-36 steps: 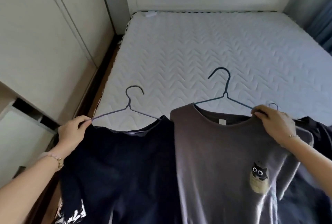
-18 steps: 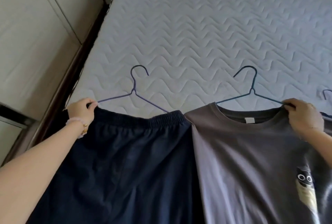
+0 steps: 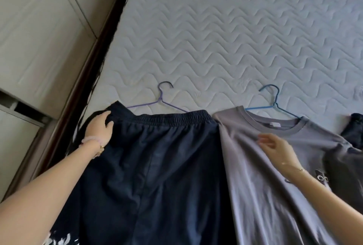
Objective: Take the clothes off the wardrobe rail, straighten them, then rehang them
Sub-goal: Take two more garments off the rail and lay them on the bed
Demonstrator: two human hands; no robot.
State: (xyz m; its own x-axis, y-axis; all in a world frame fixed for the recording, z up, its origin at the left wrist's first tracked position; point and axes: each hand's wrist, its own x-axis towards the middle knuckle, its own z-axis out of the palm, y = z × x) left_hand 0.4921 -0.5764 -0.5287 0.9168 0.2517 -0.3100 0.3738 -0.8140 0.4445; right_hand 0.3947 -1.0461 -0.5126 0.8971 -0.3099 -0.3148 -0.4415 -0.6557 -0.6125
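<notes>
A dark navy garment [image 3: 153,166] with an elastic waistband lies flat on the mattress [image 3: 235,38], still on a purple wire hanger [image 3: 163,101]. Beside it on the right lies a grey T-shirt [image 3: 265,176] with a cat print, on a blue wire hanger [image 3: 275,103]. My left hand [image 3: 100,130] grips the navy garment's left waistband corner. My right hand [image 3: 275,146] lies with straight fingers on the T-shirt's chest, below the collar.
Another dark garment [image 3: 353,132] lies at the right edge, partly cut off. Pale wardrobe doors [image 3: 39,38] stand along the left, with a dark bed frame edge [image 3: 88,71] between them and the mattress.
My left hand has moved from the hanger's end onto the navy waistband corner. My right hand let go of the T-shirt's shoulder and came down onto its chest. The view has tilted closer.
</notes>
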